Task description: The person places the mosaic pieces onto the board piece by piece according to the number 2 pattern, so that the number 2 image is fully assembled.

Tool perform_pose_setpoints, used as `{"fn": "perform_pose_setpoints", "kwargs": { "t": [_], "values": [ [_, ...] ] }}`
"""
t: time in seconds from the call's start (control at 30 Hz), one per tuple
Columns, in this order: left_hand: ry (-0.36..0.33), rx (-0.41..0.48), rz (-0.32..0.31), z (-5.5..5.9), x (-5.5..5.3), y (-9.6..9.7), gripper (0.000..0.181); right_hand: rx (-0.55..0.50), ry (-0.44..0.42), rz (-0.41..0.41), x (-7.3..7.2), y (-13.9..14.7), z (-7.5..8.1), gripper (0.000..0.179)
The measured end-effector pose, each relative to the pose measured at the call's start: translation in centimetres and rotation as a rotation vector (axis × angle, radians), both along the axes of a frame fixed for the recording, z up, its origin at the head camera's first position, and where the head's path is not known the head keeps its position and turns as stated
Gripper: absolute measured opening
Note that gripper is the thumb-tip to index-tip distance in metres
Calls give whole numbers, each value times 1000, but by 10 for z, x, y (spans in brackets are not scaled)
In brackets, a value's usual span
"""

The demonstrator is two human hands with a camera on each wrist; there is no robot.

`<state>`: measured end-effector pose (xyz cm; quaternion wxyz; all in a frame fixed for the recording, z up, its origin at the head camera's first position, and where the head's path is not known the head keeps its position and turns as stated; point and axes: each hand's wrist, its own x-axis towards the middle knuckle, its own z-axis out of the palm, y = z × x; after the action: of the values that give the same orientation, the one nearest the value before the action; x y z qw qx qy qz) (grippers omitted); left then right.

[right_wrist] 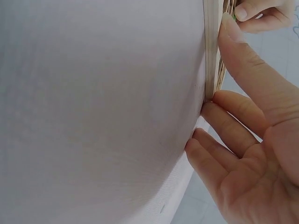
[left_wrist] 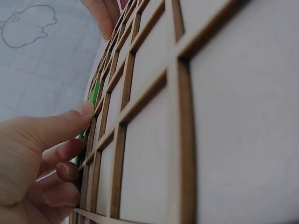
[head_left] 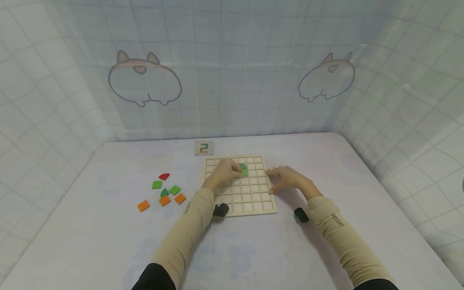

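A pale wooden grid board [head_left: 250, 197] lies on the table. My left hand [head_left: 225, 172] is over its upper middle, thumb and fingertips at a light green square tile [head_left: 245, 172]; in the left wrist view the thumb meets the green tile [left_wrist: 95, 93], and the curled fingers partly hide other green behind them. Just above that square in the head view is a dark green quarter-circle tile [head_left: 243, 166]. My right hand [head_left: 288, 180] rests at the board's right edge, thumb and forefinger spread apart along it; the right wrist view shows the thumb against the board's side [right_wrist: 212, 51].
Left of the board lie loose tiles: a red quarter-circle [head_left: 164, 176], green squares [head_left: 157, 185], a dark green quarter-circle [head_left: 164, 193] and orange squares [head_left: 143, 206]. Behind the board is a small pattern card [head_left: 204, 148]. Curtains printed with animal outlines [head_left: 145, 82] surround the table.
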<state>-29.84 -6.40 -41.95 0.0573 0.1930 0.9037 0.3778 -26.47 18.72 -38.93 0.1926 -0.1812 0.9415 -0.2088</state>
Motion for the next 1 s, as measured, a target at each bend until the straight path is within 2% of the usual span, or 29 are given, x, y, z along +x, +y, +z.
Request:
{"fn": "perform_pose_setpoints", "kwargs": {
  "t": [0.17, 0.27, 0.37, 0.5, 0.67, 0.8, 1.0],
  "values": [
    [23, 38, 39, 0, 2, -3, 18, -7, 3, -3, 0, -1, 1, 83],
    [22, 57, 27, 2, 3, -11, 27, -18, 1, -4, 0, -1, 0, 82],
    [4, 95, 31, 6, 5, -25, 36, -22, 0, 3, 0, -1, 0, 82],
    [-11, 118, 73, 17, 10, -51, 35, -22, 8, 24, 1, 0, 1, 81],
    [36, 55, 98, 32, 22, -95, 33, -26, 7, 32, 1, 2, 1, 79],
    [87, -26, 139, 34, 30, -132, 32, -19, 4, 23, 2, 2, 2, 80],
    [23, -143, 252, 28, 39, -171, 38, -26, -4, 16, 1, 1, 2, 82]
  ]
}}
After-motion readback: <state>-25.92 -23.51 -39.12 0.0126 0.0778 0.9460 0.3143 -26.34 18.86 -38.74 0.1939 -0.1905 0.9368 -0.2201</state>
